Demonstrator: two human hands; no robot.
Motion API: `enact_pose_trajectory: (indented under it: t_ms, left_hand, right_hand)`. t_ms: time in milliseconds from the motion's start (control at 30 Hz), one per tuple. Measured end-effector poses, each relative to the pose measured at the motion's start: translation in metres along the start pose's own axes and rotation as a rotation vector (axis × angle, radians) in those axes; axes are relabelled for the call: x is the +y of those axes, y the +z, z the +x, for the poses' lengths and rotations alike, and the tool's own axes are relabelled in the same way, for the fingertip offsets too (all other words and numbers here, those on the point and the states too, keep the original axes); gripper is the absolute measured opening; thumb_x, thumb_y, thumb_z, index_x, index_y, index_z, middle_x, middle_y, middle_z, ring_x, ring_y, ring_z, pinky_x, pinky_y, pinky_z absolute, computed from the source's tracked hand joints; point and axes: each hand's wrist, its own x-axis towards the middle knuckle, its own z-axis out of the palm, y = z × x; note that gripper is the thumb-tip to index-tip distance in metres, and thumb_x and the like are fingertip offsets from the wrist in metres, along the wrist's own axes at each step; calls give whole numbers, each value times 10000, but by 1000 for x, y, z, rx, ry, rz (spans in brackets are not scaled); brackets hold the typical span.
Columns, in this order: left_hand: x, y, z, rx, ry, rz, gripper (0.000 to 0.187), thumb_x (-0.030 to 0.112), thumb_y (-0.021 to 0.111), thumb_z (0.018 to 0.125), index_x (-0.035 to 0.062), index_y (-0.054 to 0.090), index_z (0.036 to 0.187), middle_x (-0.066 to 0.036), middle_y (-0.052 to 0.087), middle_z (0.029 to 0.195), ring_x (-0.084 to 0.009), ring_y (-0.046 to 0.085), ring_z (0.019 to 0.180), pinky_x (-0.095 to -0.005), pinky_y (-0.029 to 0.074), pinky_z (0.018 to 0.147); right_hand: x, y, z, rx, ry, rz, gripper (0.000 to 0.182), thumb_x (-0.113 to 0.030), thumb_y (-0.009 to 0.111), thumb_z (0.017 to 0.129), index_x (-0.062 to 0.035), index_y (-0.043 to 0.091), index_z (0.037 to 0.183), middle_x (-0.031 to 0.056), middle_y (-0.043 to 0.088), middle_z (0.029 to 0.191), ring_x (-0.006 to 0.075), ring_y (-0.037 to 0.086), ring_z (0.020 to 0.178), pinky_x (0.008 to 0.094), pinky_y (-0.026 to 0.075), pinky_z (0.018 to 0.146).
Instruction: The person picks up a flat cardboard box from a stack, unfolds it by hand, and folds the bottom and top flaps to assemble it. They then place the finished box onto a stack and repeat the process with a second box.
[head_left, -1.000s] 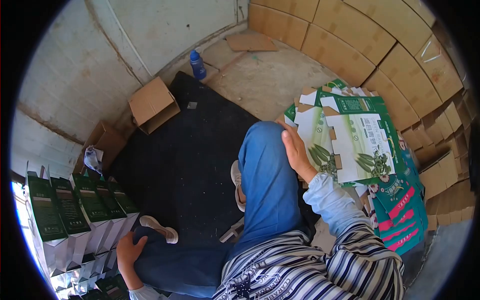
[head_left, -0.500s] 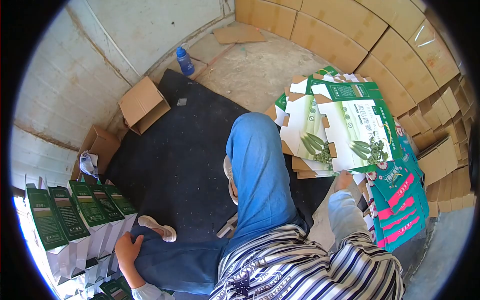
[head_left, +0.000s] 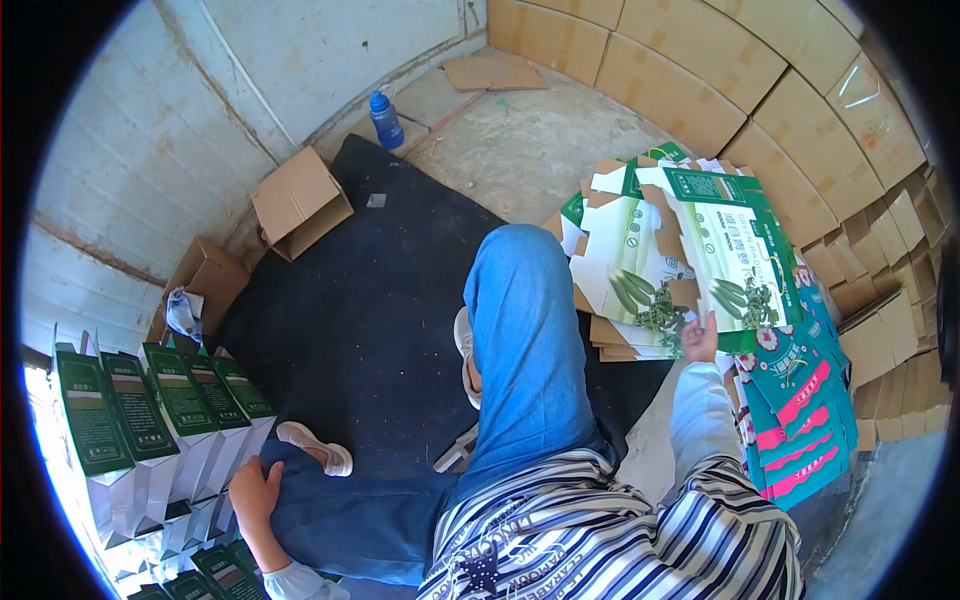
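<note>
My right hand (head_left: 699, 340) is at the lower edge of the top flat carton (head_left: 730, 260), which is white and green with a green radish picture. The carton's left edge is raised off a similar carton (head_left: 625, 262) below, and my fingers are closed on its bottom edge. Over on the left, my left hand (head_left: 256, 492) rests by my knee on the dark trouser leg, fingers apart, holding nothing. Teal and pink flat cartons (head_left: 790, 400) lie just right of my right forearm.
Standing green-topped boxes (head_left: 180, 400) fill the lower left. Two open brown boxes (head_left: 300, 205) are beside the black mat (head_left: 370, 300). A blue bottle (head_left: 386, 122) stands near the wall. Stacked brown cartons (head_left: 690, 75) line the back right.
My right hand has moved slightly up and right, and the top carton's left edge has lifted and tilted. My left hand has stayed by the knee. The view has shifted slightly.
</note>
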Motion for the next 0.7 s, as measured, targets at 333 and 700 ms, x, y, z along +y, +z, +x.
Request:
enact_pose_trajectory:
  t_ms: [333, 700]
  left_hand:
    - [9, -5, -2, 39, -4, 0, 368, 366, 647, 791, 13, 607, 890, -196, 644, 792, -379, 617, 776, -472, 474, 683]
    - [38, -17, 24, 3, 118, -329, 447, 371, 643, 802, -3, 600, 1042, -214, 626, 1006, -363, 615, 877, -433, 490, 749]
  right_hand:
    - [-56, 172, -74, -488, -399, -319, 257, -233, 673, 856, -45, 607, 1018, 38, 648, 877, 122, 606, 736, 245, 500, 653]
    - [4, 335, -239, -954, -318, -229, 153, -164, 623, 889, -36, 619, 973, 21, 637, 804, 98, 588, 656, 238, 482, 611]
